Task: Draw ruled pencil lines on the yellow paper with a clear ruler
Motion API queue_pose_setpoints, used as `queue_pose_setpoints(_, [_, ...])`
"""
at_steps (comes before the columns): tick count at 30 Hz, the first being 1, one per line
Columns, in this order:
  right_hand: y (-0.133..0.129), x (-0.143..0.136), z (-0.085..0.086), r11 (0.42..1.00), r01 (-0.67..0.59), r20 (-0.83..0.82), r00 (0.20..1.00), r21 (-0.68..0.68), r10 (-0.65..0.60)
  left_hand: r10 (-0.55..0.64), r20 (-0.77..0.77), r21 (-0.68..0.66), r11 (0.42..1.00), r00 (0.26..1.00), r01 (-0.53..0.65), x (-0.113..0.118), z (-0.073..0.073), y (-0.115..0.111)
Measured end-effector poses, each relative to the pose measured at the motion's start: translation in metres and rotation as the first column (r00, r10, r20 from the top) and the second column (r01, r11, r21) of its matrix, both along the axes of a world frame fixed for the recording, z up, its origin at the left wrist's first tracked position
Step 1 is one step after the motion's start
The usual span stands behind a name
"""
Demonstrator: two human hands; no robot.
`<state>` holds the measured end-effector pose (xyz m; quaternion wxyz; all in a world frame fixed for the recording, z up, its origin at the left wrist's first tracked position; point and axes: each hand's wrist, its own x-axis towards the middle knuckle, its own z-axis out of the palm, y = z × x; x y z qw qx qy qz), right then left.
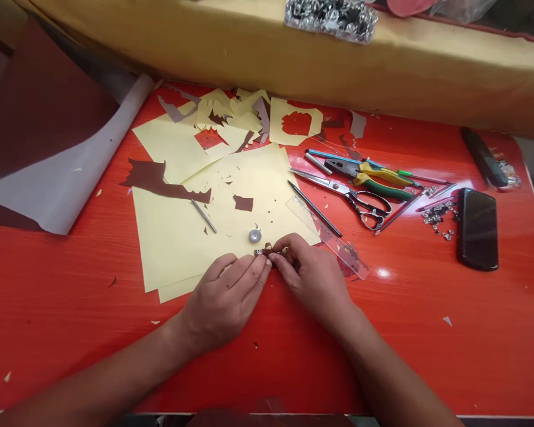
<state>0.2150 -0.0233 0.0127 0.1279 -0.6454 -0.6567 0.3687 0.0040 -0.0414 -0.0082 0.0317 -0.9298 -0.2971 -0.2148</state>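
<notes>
Between my fingertips is a small brown leather piece (267,251) with a round metal snap near its left end. My left hand (231,290) is closed on it from the left, fingers pressed together. From the right, my right hand (309,273) pinches its other end between thumb and forefinger. Just beyond the fingers, a round metal snap-setting base (255,235) rests on the cream paper sheets (173,249). A thin metal rod (203,216) and a small brown scrap (243,203) lie farther up on the paper. My fingers partly hide the leather piece.
Right of the paper lie a pencil (315,209), scissors (342,193), pliers (369,175), a clear ruler (338,243), loose snaps (440,218) and a black phone (477,230). Brown sheet material (40,107) is at left. A box of snaps (331,19) sits on the raised ledge behind.
</notes>
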Motion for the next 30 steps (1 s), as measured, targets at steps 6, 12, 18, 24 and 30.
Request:
queue_pose_setpoints(6, [0.0011,0.002,-0.0019,1.0,-0.005,-0.02,1.0,-0.022,0.004,0.0,0.002,-0.064,0.998,1.0,0.0,-0.0008,0.0017,-0.0001])
queue_pose_setpoints(12, [0.0017,0.0019,-0.0012,0.999,0.011,-0.065,0.998,-0.035,-0.013,0.029,0.021,-0.043,0.999,0.999,-0.028,-0.0002,0.0017,0.0003])
queue_pose_setpoints(18, [-0.0001,0.0011,0.0002,1.0,0.012,-0.044,0.999,0.018,-0.011,0.057,0.018,0.027,0.998,0.998,-0.057,0.0022,-0.0016,-0.0002])
queue_pose_setpoints(24, [-0.003,-0.0002,0.0004,0.998,0.003,-0.014,1.0,0.065,-0.002,0.061,0.037,0.08,0.995,0.997,-0.064,0.0045,-0.0022,-0.0011])
queue_pose_setpoints(30, [-0.0052,0.0008,0.0012,0.996,0.008,-0.035,0.999,0.092,-0.005,0.066,0.053,0.098,0.993,0.996,-0.07,0.0045,-0.005,-0.0019])
